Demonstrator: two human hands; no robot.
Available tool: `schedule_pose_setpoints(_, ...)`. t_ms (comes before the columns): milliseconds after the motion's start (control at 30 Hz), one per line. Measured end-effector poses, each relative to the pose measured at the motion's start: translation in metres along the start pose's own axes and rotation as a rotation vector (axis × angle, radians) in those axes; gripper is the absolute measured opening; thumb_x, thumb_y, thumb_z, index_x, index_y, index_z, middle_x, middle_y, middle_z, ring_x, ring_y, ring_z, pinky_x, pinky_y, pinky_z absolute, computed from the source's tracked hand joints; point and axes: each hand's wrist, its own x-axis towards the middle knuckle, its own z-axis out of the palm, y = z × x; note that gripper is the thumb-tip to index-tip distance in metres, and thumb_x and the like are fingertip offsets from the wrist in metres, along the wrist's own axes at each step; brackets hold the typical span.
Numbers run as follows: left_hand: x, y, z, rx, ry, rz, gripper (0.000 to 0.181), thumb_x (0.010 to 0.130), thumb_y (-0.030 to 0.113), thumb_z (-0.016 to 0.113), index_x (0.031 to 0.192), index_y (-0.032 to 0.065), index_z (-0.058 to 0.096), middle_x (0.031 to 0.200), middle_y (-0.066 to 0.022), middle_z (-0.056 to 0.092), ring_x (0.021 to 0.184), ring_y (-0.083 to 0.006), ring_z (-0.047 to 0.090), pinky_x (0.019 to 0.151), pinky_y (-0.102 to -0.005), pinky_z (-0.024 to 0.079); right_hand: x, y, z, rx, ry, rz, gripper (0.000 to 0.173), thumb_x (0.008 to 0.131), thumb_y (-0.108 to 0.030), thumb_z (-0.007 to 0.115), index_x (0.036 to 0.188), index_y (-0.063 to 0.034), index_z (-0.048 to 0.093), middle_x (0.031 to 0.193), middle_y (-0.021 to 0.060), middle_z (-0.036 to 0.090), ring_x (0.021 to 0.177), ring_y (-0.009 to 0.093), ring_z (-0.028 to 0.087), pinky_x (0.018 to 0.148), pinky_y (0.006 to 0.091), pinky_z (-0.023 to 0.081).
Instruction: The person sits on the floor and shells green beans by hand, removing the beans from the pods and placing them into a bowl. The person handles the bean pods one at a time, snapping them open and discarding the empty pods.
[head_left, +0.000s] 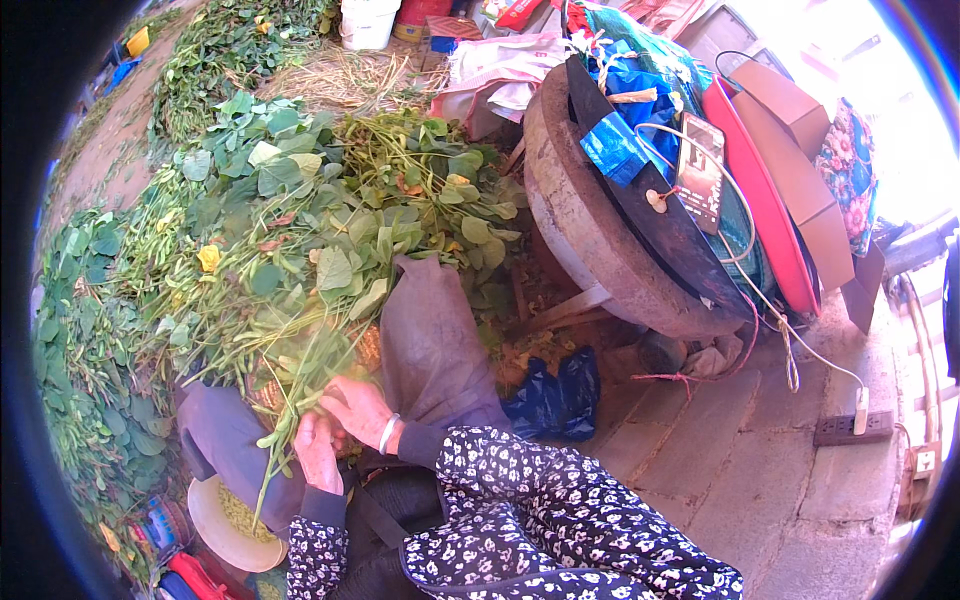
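Note:
Both my hands are together over my lap, at a leafy green bean plant stem (283, 431) with pods. My left hand (319, 450) is closed around the stem, whose lower end slants down past my left knee. My right hand (360, 411), with a silver-coloured bangle at the wrist, touches the same plant just above; its fingertips are partly hidden among leaves. A woven basket (367, 346) shows in parts between my knees, under the greenery. Beside my left leg stands a pale bowl (210, 517) holding small green beans.
Heaped bean plants (225, 247) spread ahead and to the left. A round, rough-rimmed table or slab (600, 247) stands at the right, with bags and a red tray (757, 187) above it. A dark blue plastic bag (555, 397) lies near my right knee. A power strip (851, 429) rests on the brick floor.

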Motion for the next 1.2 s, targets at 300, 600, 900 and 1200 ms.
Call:
schedule_pose_setpoints(300, 0.004, 0.003, 0.013, -0.398, -0.062, 0.048, 0.013, 0.089, 0.016, 0.054, 0.096, 0.0055, 0.055, 0.082, 0.0011, 0.056, 0.066, -0.0062, 0.047, 0.06, -0.0193, 0.04, 0.002, 0.0, -0.004, 0.064, -0.006, -0.023, 0.021, 0.088, -0.019, 0.049, 0.081, 0.0008, 0.053, 0.066, 0.0144, 0.057, 0.058, 0.025, 0.058, 0.054, 0.0339, 0.044)
schedule_pose_setpoints(600, 0.016, 0.001, 0.007, -0.508, -0.054, -0.08, 0.018, 0.089, 0.02, 0.054, 0.101, 0.0067, 0.055, 0.082, 0.0017, 0.056, 0.066, -0.0064, 0.046, 0.06, -0.0204, 0.041, -0.009, 0.002, 0.002, 0.035, 0.011, -0.028, 0.029, 0.087, -0.029, 0.047, 0.078, -0.0014, 0.05, 0.067, 0.0198, 0.056, 0.067, 0.038, 0.056, 0.059, 0.0427, 0.043)
schedule_pose_setpoints(900, 0.015, 0.004, 0.01, -0.343, 0.071, -0.025, 0.017, 0.088, 0.014, 0.056, 0.103, 0.0065, 0.057, 0.084, 0.0042, 0.056, 0.065, -0.003, 0.045, 0.055, -0.016, 0.039, -0.021, 0.015, -0.001, -0.034, -0.085, -0.111, 0.016, 0.088, -0.016, 0.044, 0.091, -0.0004, 0.046, 0.084, 0.0209, 0.051, 0.08, 0.038, 0.051, 0.068, 0.0403, 0.041)
schedule_pose_setpoints(1200, 0.006, 0.006, 0.013, -0.209, 0.137, 0.037, 0.011, 0.087, 0.009, 0.055, 0.097, 0.006, 0.058, 0.074, 0.0058, 0.051, 0.058, -0.0022, 0.041, 0.05, -0.0154, 0.033, -0.016, 0.003, -0.015, 0.064, -0.221, -0.103, 0.012, 0.084, -0.009, 0.049, 0.082, -0.0002, 0.056, 0.066, 0.0148, 0.057, 0.055, 0.027, 0.055, 0.053, 0.034, 0.043)
